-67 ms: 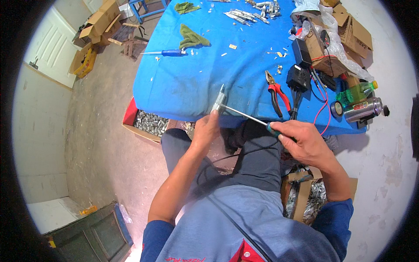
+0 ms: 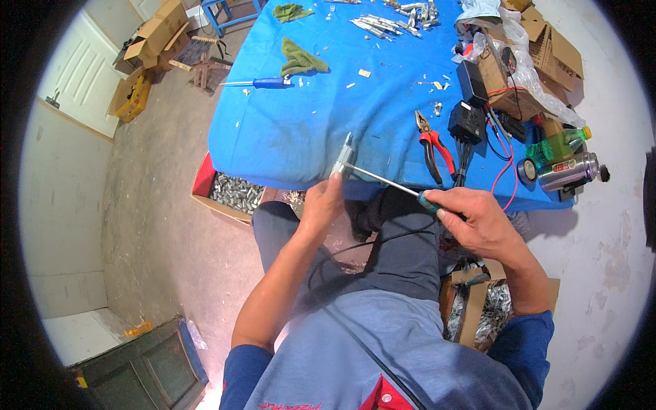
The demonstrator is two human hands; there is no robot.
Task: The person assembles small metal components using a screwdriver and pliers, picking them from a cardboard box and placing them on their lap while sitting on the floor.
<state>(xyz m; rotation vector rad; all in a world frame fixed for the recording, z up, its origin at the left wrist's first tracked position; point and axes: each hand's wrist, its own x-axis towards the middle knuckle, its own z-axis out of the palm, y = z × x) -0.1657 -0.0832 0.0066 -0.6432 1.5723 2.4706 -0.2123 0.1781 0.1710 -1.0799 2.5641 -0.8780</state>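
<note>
Over the near edge of the blue-covered table, my left hand is closed on the lower end of a slim, pale metal piece with a narrow tip pointing away from me. My right hand wraps round the dark green handle of a screwdriver. Its long thin shaft reaches left, and the tip meets the side of the metal piece. What my left fingers cover is hidden. Pliers with red and black handles lie on the cloth beyond my right hand.
A blue-handled screwdriver and green rags lie on the blue cloth. Similar metal pieces are heaped at the back. Black adapters, a green bottle and a flask stand right. A box of small metal parts sits below left.
</note>
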